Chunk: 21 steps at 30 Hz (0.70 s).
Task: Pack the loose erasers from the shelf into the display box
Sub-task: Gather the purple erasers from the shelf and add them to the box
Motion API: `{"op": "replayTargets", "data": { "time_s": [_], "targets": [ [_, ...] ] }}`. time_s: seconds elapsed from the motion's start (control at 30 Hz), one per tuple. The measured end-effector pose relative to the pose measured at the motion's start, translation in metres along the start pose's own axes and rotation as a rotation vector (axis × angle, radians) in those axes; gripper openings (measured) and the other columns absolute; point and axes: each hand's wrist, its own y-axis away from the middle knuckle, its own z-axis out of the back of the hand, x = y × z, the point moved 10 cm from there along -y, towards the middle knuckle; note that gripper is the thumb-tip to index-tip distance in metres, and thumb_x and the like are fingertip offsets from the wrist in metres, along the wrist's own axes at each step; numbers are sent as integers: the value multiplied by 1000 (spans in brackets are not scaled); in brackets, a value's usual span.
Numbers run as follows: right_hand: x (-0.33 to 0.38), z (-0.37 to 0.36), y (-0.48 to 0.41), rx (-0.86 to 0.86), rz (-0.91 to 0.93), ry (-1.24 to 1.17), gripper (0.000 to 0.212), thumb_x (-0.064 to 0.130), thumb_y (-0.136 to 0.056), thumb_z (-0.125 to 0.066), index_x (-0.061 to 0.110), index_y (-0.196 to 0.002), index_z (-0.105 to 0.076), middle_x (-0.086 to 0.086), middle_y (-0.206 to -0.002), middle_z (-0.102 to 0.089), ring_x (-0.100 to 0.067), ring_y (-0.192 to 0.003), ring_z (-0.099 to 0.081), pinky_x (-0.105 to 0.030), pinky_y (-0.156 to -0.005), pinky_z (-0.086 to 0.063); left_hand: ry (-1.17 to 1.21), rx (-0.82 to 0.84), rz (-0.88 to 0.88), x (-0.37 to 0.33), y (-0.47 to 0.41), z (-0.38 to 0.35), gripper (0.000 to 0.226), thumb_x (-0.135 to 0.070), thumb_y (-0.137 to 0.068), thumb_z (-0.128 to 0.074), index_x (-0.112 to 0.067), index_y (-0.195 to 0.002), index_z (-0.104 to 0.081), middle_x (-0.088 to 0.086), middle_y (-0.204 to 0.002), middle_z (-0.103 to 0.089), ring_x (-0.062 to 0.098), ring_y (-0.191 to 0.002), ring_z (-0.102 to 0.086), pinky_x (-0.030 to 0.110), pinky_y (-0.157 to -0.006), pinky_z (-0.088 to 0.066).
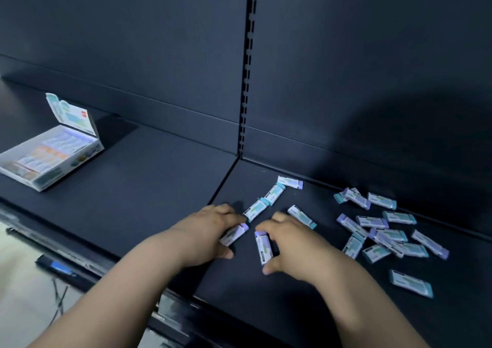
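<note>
Many erasers (pixel 372 221) strewn, dark shelf (pixel 149 185), slotted upright (pixel 249 81)

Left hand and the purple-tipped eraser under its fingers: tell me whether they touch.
Touching. The head view shows the left hand curling its fingers over the purple-tipped eraser, hiding part of its edge, with no gap between them.

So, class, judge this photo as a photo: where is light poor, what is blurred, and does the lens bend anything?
Head view: dim light, the dark shelf swallowing detail, a broad shadow on the back panel upper right. Head view: the display box looks soft, its print unreadable; the loose erasers look smeared. Head view: shelf lines slant steeply, with little visible bowing.
</note>
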Motion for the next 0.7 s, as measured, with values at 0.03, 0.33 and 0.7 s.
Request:
{"op": "replayTargets", "data": {
  "time_s": [0.03,0.33,0.7],
  "targets": [
    [1,2,-1,-30,-1,-10,68,35,-64,-80,29,-124,-48,6,-119,-42,-12,-118,-42,-32,-98,-41,31,-17,-10,0,-3,2,66,-35,-77,-71,-33,-134,-38,-9,-130,-39,14,-124,-35,27,-102,-32],
    [38,17,-11,-285,-75,-239,67,38,-67,-78,30,-124,-45,17,-124,-37,-2,-115,-36,-18,-98,-34,77,-132,-31,39,14,30,62,-53,-62,-76,-23,-105,-43,-10,-103,-44,8,-86,-43,21,-70,-36],
    [194,-5,-100,-472,-119,-398,69,36,-66,-79,35,-126,-45,37,-107,-31,5,-112,-36,-13,-96,-31,-353,-417,-247,186,83,124,74,-83,-52,-34,-25,-88,-63,-11,-78,-67,15,-76,-62,27,-69,-28]
  ]
}}
